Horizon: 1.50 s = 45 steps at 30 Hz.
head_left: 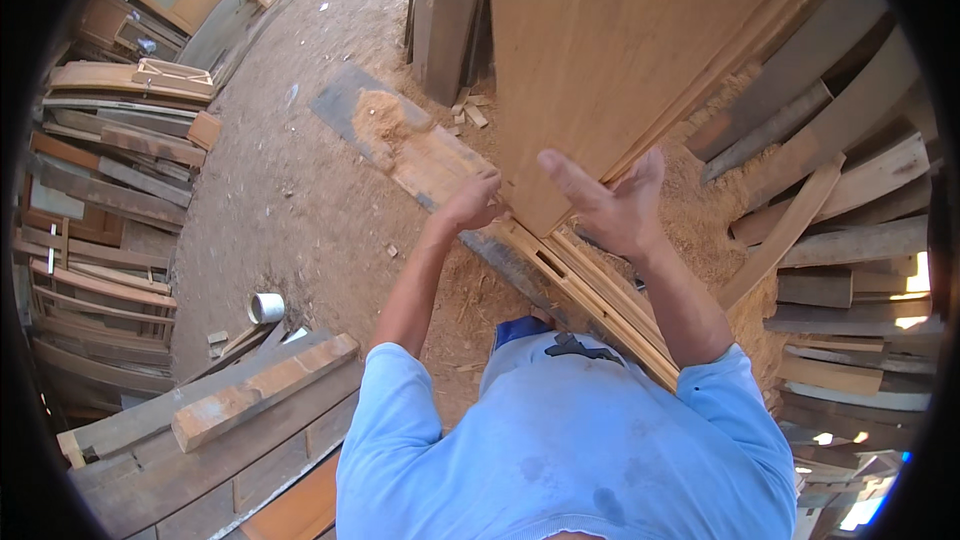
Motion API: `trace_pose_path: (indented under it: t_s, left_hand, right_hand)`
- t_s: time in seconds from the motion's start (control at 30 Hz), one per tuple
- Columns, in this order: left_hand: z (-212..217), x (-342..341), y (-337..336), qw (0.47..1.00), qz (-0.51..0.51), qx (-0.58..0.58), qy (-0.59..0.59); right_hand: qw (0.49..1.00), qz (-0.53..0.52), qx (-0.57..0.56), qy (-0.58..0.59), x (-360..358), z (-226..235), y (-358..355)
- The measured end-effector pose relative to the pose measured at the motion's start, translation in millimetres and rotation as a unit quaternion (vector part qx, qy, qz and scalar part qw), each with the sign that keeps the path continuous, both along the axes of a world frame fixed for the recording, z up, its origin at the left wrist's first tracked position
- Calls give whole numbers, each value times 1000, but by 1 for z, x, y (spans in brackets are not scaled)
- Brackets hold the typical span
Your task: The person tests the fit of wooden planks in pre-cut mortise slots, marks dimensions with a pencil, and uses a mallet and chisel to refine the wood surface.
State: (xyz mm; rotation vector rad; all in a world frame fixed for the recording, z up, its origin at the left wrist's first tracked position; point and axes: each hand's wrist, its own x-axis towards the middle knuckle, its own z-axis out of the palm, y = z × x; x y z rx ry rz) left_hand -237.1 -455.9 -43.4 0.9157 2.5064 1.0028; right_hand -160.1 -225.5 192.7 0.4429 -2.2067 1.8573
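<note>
A large flat wooden panel stands up in front of me, its lower corner close to my hands. My left hand is closed, fingers curled, beside the panel's lower left edge; what lies within them is hidden. Across the panel's right edge, my right hand is spread, thumb over the panel's face and fingers pointing up. Below the hands, long wooden frame pieces lie side by side, slanting down toward my right side. One has a dark slot cut in it.
A grey plank carries a heap of sawdust. Stacked boards line the right, and more timber lies left. A white roll sits near a wooden beam. Wood offcuts lie on the dirt floor.
</note>
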Motion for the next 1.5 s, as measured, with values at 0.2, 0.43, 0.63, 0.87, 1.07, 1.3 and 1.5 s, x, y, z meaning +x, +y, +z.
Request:
trace_pose_path:
  t_s: [0.2,0.43,0.63,0.87,1.07,1.3,1.5]
  left_hand:
    - [-49,-25,8,994,-56,-90,3]
    - [-66,-36,12,991,-112,38,61]
    - [-75,-26,19,989,-127,-1,81]
    - [-86,-29,19,977,-158,-122,81]
    - [-22,-87,-17,973,216,81,-7]
    - [-34,-23,74,802,337,442,-216]
    - [19,-30,30,904,137,307,-264]
  right_hand:
    - [1000,12,-4,5,4,8,-5]
    - [997,-8,-72,-8,5,9,-1]
    - [1000,9,-2,-22,6,20,10]
    - [999,-17,-19,27,17,4,15]
    - [1000,-14,-11,-16,13,-5,16]
    - [997,20,-11,-68,27,0,17]
    - [999,9,6,-44,25,-1,28]
